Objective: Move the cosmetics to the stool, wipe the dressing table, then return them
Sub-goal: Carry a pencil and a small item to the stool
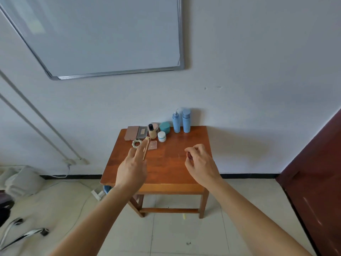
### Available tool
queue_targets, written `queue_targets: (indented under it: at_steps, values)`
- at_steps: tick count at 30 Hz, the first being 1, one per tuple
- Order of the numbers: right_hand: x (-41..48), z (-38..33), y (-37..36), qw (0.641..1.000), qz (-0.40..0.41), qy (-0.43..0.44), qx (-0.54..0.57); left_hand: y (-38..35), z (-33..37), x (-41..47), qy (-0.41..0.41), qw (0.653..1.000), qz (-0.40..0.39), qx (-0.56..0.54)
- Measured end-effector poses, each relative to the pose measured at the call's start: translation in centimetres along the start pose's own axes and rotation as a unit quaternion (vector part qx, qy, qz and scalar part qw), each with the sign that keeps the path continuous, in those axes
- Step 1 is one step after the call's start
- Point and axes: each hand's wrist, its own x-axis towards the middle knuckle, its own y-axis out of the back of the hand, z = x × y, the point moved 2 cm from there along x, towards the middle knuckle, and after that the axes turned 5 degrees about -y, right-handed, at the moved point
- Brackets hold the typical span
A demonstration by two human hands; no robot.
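A small wooden table (171, 169) stands against the wall with cosmetics along its far edge. Two blue bottles (176, 123) stand at the back, beside a teal jar (164, 127), a white jar (161, 136) and a beige foundation bottle (152, 131). Two flat palettes (132, 133) lie at the far left, with a scrunchie (136, 143) and a pink square compact (152, 145) in front. My left hand (132, 169) holds a slender gold tube (146, 147) along its extended fingers, over the table's left side. My right hand (200, 161) hovers over the right side, fingers loosely curled; whether it holds anything is unclear.
A whiteboard (103, 34) hangs on the wall above. A dark red door (317, 163) is at the right. Chair legs (24, 231) and grey cloth (22, 180) lie at the lower left, and a power strip (97, 194) sits on the tiled floor under the table's left edge.
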Motion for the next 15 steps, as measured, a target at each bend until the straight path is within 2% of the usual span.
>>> queue_targets:
  at_steps: [8,15]
  values:
    - [10.1,0.4,-6.5,0.998,-0.064,0.029,0.006,-5.7,-5.6,9.0,0.063,0.997,-0.032,-0.022]
    - [16.4,1.7,-13.2,0.995,-0.098,-0.028,-0.021,-13.2,-12.5,17.0,0.117,0.985,-0.112,-0.054]
